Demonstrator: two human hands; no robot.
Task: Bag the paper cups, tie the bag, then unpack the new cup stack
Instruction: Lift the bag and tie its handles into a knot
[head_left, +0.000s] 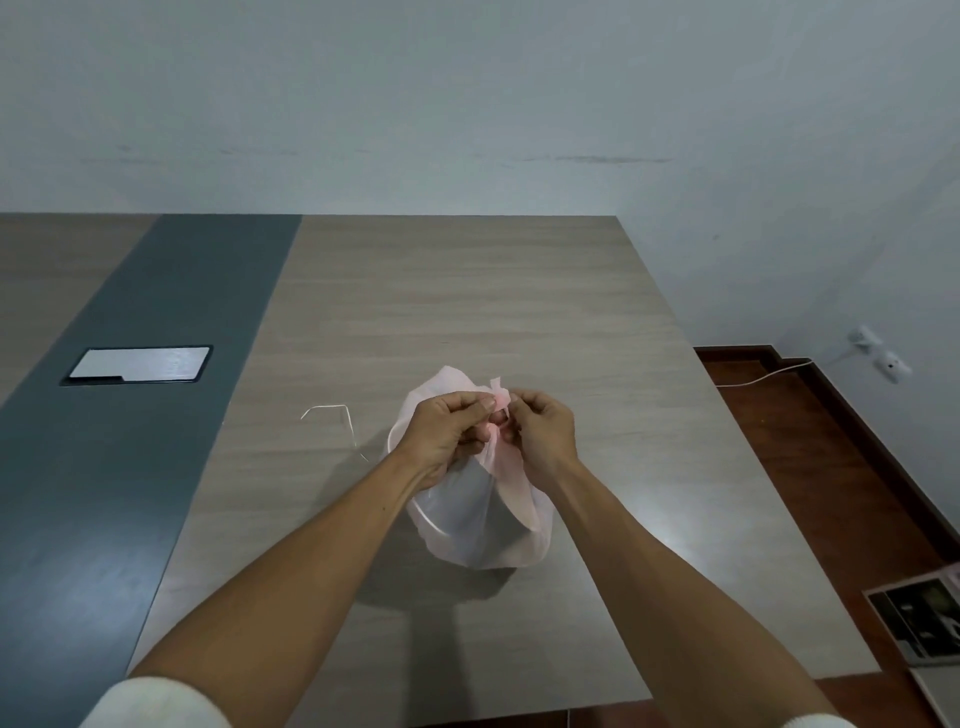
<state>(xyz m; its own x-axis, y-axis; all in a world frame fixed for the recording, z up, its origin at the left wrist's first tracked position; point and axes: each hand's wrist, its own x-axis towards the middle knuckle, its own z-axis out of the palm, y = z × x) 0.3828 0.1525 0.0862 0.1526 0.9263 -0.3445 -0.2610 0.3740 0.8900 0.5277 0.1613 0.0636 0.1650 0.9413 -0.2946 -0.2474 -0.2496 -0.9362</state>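
A thin, pale pink plastic bag (483, 525) stands on the wooden table (467, 312), bulging with white cups whose rims show faintly through the film. Its neck is gathered above it. My left hand (447, 431) pinches one twisted handle of the bag from the left. My right hand (545, 431) pinches the other handle from the right, fingertips almost touching over the knot area. The knot itself is hidden between my fingers.
A thin white twist tie (337, 421) lies on the table left of the bag. A grey strip with a cable hatch (140, 364) runs down the left. The table's right edge drops to a red-brown floor, where a box (919, 618) sits.
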